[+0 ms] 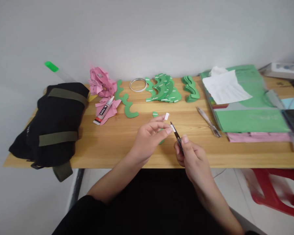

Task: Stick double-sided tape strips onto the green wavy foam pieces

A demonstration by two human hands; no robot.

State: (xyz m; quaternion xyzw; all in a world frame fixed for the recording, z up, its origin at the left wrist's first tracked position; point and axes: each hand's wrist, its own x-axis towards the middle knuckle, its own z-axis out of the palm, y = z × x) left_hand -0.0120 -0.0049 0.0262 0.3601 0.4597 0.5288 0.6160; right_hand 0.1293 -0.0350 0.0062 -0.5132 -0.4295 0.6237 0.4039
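Observation:
My left hand (148, 138) pinches a small white strip (173, 128) between thumb and finger, and another white piece (167, 116) sits at a fingertip above. My right hand (192, 155) is wrapped round a dark, pointed tool (177, 135), which looks like small scissors; its tip is beside the strip. Partly behind my left hand, a green piece (155, 114) with a white mark lies on the wooden table (127, 153). Farther back are overlapping green wavy cutouts (165, 88) with white strips, a green stack (191, 88) and a roll of tape (138, 85).
On the left are a black bag (60, 124), crumpled pink paper (102, 82) and a glue tube (103, 111). A pen (208, 121) lies right of my hands, beside a green folder (252, 120) bearing white tissue (226, 87). A red stool (267, 191) stands below.

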